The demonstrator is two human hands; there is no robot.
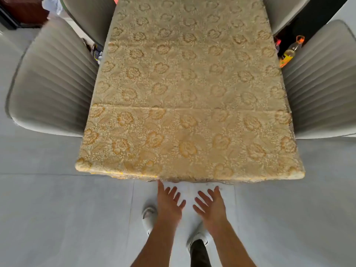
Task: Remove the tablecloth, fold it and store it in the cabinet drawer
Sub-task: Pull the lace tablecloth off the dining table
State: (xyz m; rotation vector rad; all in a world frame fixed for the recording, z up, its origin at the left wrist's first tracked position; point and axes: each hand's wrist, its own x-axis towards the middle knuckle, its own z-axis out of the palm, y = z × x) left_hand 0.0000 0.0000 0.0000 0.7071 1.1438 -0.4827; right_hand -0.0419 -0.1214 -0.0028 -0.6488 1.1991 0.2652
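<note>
Overhead, the tablecloth (188, 97) is seen spread flat over the whole tabletop, pale gold with a yellow flower pattern. One crease is noted running straight across it, nearer the front end. The near hem is draped over the front edge, and both front corners are rounded under the cloth.

Both hands are held out below that front edge, above the pale tiled floor (57, 209). The left hand (169, 203) is seen back up, fingers (174, 191) spread loosely apart; one fingertip is raised to the hem, though contact cannot be confirmed. The right hand (212, 206) is likewise splayed wide, fingers separated and slack, just short of the hem. Nothing is held in either hand.

White shoes (149, 215) are visible on the floor beneath the forearms. Grey ribbed chairs (52, 81) are pushed in along both long sides of the table. A bottle (290, 52) with an orange cap and yellow contents is noted in the gap between the two chairs on the right.
</note>
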